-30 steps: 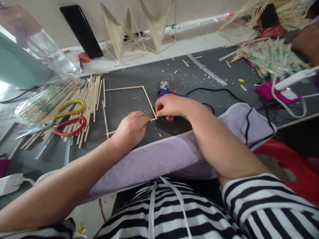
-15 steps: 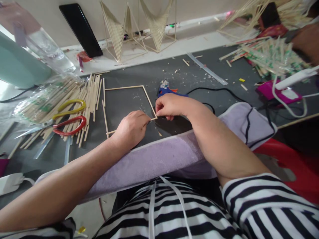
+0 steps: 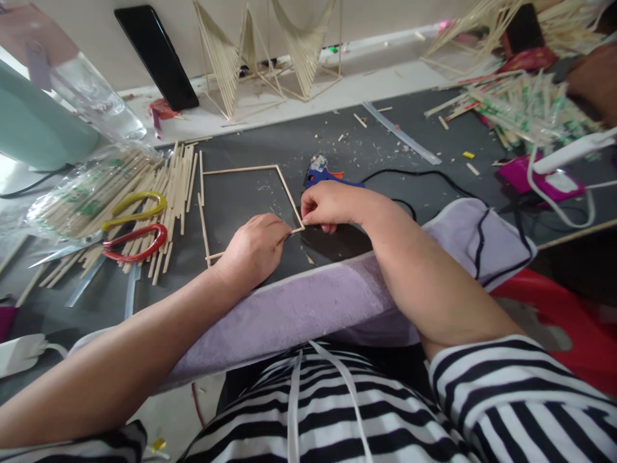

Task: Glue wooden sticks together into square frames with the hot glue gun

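Thin wooden sticks lie in a four-sided outline on the dark table, with a back stick (image 3: 241, 170), a right stick (image 3: 289, 195) and a left stick (image 3: 204, 228). My left hand (image 3: 256, 247) is closed on the front stick (image 3: 297, 229), covering most of its length. At the near right corner, my right hand (image 3: 332, 204) has its fingers pinched against the end of the right stick. Just behind that hand lies a blue glue gun (image 3: 319, 175) with an orange trigger, partly hidden by it.
Loose sticks (image 3: 180, 186), scissors (image 3: 135, 225) and a bagged bundle (image 3: 81, 199) lie at left. A phone (image 3: 157, 58) leans on the wall near stick models (image 3: 308, 51). A glue stick (image 3: 402, 134), black cord (image 3: 424, 172) and purple cushion (image 3: 313, 302) are around. Another person's hand (image 3: 592, 83) shows at far right.
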Available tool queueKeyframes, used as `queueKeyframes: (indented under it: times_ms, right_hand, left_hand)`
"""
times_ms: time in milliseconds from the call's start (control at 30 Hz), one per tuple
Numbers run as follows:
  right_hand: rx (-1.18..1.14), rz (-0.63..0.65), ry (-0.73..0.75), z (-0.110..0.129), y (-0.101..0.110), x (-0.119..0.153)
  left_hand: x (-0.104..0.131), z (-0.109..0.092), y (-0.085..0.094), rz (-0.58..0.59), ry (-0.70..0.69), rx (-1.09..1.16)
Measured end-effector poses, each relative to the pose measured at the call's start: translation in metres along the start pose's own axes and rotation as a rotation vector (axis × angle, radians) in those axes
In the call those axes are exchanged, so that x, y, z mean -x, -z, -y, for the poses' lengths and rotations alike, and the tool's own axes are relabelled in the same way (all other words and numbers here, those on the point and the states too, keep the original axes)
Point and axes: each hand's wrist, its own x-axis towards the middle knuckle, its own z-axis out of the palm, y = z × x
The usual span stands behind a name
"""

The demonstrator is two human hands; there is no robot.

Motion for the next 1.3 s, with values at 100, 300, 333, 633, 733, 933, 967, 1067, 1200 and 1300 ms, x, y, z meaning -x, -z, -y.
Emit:
queueKeyframes:
  times_ms: [100, 300, 333, 633, 733, 933, 967, 1067, 1200, 1300]
  right_hand:
    - [0.001, 0.002, -0.003, 0.0005, 0.0003, 0.0007]
    - [-0.004, -0.002, -0.011, 0.002, 0.0005, 0.0018]
    - [-0.004, -0.003, -0.013, 0.0019, 0.0004, 0.0016]
    - [0.02, -0.017, 0.012, -0.0007, 0.0004, 0.0001]
    - [0.022, -0.014, 0.009, -0.0001, 0.0007, 0.0005]
    - [0.017, -0.012, 0.017, 0.0, 0.0007, 0.0011]
    - [0.017, -0.011, 0.018, 0.0, 0.0007, 0.0011]
    - [0.017, -0.013, 0.011, 0.0002, 0.0008, 0.0013]
    - [0.006, -0.008, 0.001, 0.0009, 0.0011, 0.0018]
    - [0.001, -0.006, 0.005, 0.0016, 0.0012, 0.0027]
  left_hand:
    - [0.0002, 0.0004, -0.0001, 0.005, 0.003, 0.006]
    - [0.0006, 0.0007, -0.0001, 0.01, 0.005, 0.008]
    - [0.0005, 0.0006, 0.0001, 0.012, 0.004, 0.004]
    - [0.0002, 0.0006, -0.0005, 0.012, 0.007, 0.002]
    - [0.0001, 0.0002, 0.0, 0.008, 0.006, -0.001]
    - [-0.0011, -0.0007, 0.0009, 0.016, 0.016, 0.005]
    - [-0.0012, -0.0007, 0.0008, 0.016, 0.018, 0.005]
    - [-0.0011, -0.0005, 0.0003, 0.012, 0.021, 0.005]
    - [-0.0009, -0.0008, 0.0007, 0.02, 0.02, 0.012]
    - [-0.0013, -0.0016, 0.0016, 0.036, 0.026, 0.008]
